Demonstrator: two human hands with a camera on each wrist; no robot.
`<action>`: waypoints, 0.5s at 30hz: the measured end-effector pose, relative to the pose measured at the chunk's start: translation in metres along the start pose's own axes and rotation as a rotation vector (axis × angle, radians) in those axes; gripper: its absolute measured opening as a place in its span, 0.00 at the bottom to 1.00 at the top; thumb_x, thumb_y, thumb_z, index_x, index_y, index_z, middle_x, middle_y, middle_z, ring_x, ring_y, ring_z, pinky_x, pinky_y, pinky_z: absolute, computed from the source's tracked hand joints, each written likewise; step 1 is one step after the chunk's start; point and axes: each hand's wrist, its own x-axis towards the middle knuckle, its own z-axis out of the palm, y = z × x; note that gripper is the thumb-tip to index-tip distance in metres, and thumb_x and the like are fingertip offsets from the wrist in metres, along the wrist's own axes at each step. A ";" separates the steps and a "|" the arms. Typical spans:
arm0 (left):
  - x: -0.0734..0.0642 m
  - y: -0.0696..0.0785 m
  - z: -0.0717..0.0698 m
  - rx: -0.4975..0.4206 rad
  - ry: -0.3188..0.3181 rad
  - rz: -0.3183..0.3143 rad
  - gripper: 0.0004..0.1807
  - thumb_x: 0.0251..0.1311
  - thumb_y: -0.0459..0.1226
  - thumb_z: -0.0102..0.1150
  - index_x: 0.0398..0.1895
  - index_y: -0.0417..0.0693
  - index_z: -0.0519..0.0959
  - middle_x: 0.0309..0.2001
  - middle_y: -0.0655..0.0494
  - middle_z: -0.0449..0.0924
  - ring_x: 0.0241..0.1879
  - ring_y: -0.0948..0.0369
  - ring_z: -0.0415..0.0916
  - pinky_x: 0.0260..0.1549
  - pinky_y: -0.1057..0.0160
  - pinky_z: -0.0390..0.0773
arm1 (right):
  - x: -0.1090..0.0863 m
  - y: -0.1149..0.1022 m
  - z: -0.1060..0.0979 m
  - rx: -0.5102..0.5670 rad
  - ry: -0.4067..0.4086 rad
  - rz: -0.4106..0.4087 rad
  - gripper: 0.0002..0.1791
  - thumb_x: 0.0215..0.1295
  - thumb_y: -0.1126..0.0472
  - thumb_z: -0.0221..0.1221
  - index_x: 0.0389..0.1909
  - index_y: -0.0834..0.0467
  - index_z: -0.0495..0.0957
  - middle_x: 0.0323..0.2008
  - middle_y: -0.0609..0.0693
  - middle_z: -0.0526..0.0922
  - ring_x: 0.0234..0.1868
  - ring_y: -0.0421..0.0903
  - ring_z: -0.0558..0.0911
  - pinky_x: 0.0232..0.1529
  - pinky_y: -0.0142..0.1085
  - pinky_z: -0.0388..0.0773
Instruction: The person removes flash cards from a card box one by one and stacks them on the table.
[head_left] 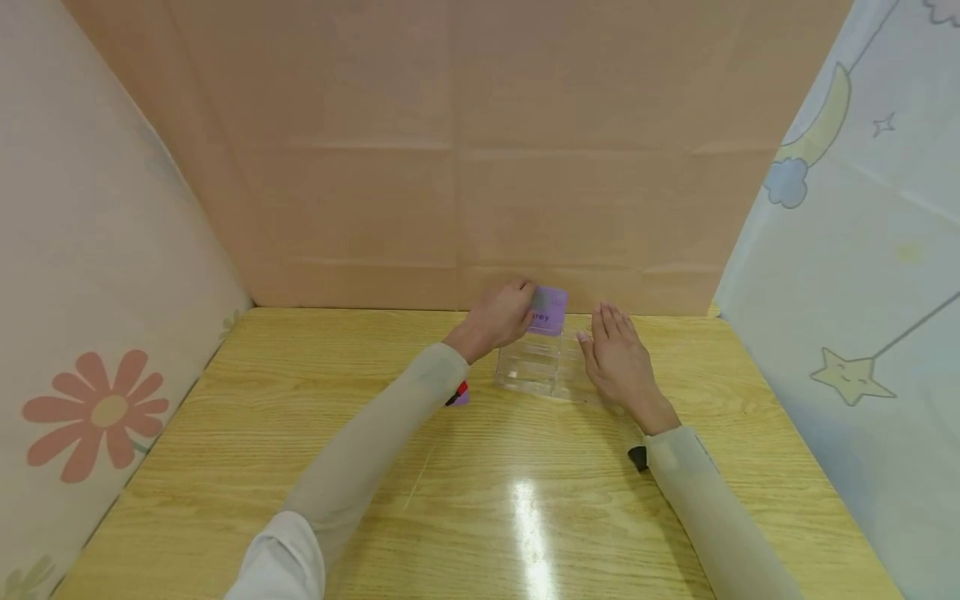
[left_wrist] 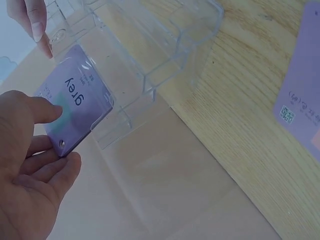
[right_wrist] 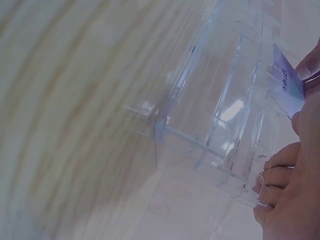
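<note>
"At the bottom of the head view, what comes first?"

"Two pale sleeves: a left sleeve (head_left: 375, 454) and a right sleeve (head_left: 720, 508), both reaching across a wood-grained bench (head_left: 187, 500). A streak of light (head_left: 534, 542) shines between them."

"And a little farther?"

"A small black piece (head_left: 638, 457) under the right wrist. Then a loose purple card (left_wrist: 301, 85) flat on the bench, mostly hidden from the head view by the left forearm."

"Past that?"

"A clear organizer (head_left: 528, 371), stepped into compartments, to the right of that card. The right hand (head_left: 621, 358) lies along its right side, fingers extended and the thumb apart. Its grip is loose, closed round nothing; how hard it presses, I can't tell."

"And the left?"

"The left hand (head_left: 497, 321) is at the back of the organizer. Its grip is narrow, thumb and fingers pinching a purple card marked "grey" (head_left: 553, 310). That card's lower edge sits behind the clear wall of the rear row; I can't tell which column."

"Farthest off?"

"A tan backdrop (head_left: 585, 167), creased across, just behind the card."
</note>
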 end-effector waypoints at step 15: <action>0.003 -0.013 -0.005 -0.325 0.054 0.007 0.15 0.73 0.27 0.58 0.60 0.37 0.84 0.59 0.44 0.87 0.57 0.52 0.87 0.55 0.59 0.87 | 0.001 0.003 0.003 0.014 -0.017 0.007 0.37 0.87 0.49 0.37 0.77 0.78 0.56 0.79 0.75 0.57 0.82 0.70 0.57 0.83 0.62 0.51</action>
